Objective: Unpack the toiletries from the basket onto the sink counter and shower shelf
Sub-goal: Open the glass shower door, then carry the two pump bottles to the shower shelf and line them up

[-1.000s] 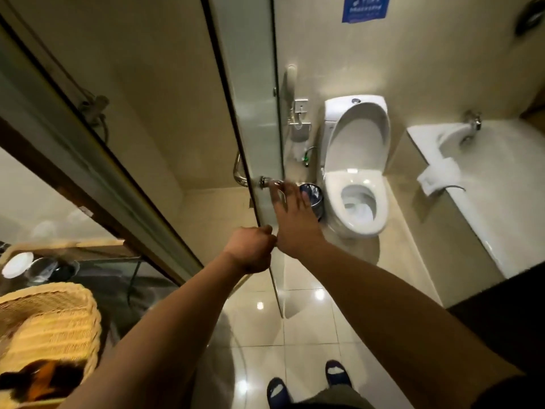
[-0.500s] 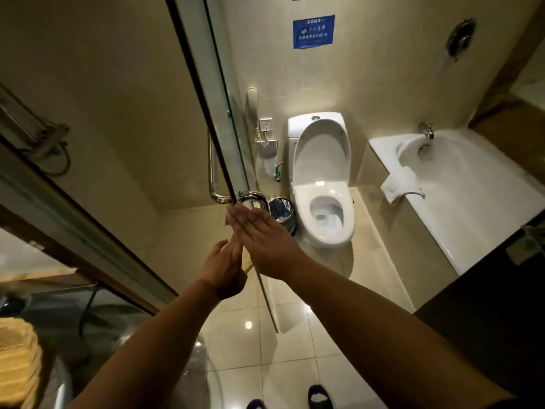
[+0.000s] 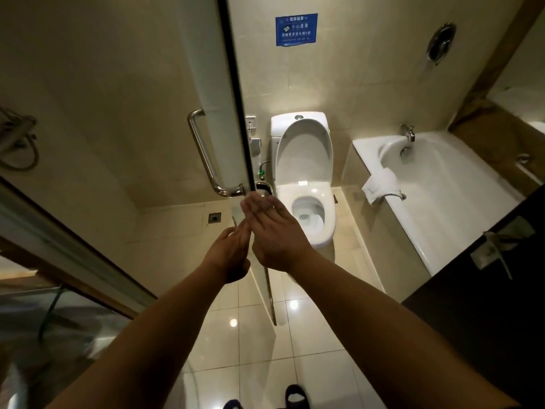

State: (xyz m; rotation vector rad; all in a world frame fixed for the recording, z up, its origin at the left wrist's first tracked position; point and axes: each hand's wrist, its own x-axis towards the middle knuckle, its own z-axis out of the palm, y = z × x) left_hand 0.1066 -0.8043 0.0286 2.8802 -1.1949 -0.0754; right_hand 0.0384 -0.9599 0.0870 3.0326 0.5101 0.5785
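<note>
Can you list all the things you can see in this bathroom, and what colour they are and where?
Glass door: one, clear, dark edge, centre.
Door handle: one, silver, on the door.
Toilet: one, white, lid up, back wall.
Bathtub: one, white, right.
Towel: one, white, draped over the tub rim.
Tap: one, silver, tub's far end.
Sign: one, blue, on the wall.
Floor drain: one, grey, shower floor.
Left hand: open, at the door edge.
Right hand: open, at the door edge.
</note>
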